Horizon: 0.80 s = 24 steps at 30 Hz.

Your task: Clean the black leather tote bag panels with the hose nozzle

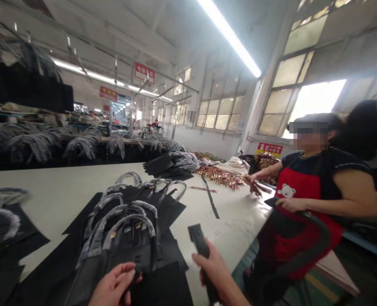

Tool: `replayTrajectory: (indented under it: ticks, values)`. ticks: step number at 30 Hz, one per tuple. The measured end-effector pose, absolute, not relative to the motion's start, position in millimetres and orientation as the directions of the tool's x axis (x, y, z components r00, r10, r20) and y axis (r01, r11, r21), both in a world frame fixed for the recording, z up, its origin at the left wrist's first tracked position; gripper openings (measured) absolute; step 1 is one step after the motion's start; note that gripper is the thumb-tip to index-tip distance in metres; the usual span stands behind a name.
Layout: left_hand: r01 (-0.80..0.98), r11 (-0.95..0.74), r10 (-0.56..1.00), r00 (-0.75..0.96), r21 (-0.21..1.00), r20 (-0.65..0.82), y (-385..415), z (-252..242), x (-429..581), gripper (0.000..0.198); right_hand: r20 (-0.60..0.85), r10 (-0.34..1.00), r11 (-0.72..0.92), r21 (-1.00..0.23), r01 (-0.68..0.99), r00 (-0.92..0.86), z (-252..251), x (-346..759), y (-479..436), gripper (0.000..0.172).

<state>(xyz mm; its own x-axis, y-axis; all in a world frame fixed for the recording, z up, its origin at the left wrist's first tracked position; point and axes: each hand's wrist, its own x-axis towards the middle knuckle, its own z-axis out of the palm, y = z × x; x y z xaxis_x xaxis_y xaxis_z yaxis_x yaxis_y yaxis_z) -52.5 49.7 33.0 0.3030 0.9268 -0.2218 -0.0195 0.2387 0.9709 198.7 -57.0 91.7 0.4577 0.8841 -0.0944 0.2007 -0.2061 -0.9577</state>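
Observation:
My right hand [215,267] is closed around a flat black strap [198,238], whose broad end sticks up past my thumb over the white table. At the lower middle, my left hand [115,282] has its fingers pinched on something small and dark, too hidden against the black material to name. Just beyond it lies a stack of black handbag pieces [134,246], overlapping one another. Their curved handles [129,223] are wrapped in clear plastic. Another black strap [210,197] and a thin brown strap [203,189] rest farther off on the table.
The white table [236,216] runs underneath. More black bag pieces [9,229] lie at left, and another stack [169,163] sits at the back. Beside a pile of brown straps [222,176], a co-worker in a red apron [298,187] stands close on the right, holding things in both hands.

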Motion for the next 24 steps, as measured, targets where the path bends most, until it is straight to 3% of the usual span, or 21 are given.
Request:
replayTrajectory:
  ticks: [4,9,12,17,21,24]
  values:
    - [-0.104,0.298,0.870,0.438,0.949,-0.225,33.7,61.8,-52.1,0.053,-0.124,0.910,-0.216,-0.956,0.198,0.395,116.6,210.1,-70.0,0.069]
    - [-0.146,0.348,0.812,0.541,0.926,-0.219,30.5,69.5,-44.4,0.052,-0.276,0.961,-0.268,-0.944,0.190,-0.019,106.2,171.6,-88.2,0.079]
    - [-0.139,0.334,0.795,0.572,0.932,-0.200,28.1,65.7,-46.1,0.053,-0.294,0.942,-0.271,-0.951,0.149,-0.161,98.5,144.6,-93.6,0.080]
    - [-0.068,0.240,0.738,0.661,0.969,-0.136,21.9,58.8,-46.5,0.050,-0.291,0.948,-0.261,-0.941,0.214,-0.124,101.1,124.5,-80.7,0.082]
    - [-0.047,0.201,0.800,0.584,0.978,-0.136,12.8,55.8,-43.7,0.042,-0.229,0.973,-0.226,-0.934,0.277,0.022,100.9,130.0,-74.7,0.088]
    - [0.007,0.056,0.793,0.608,0.998,-0.049,-1.1,56.7,-52.7,0.030,-0.244,0.968,-0.251,-0.929,0.271,0.062,94.7,142.4,-79.9,0.092]
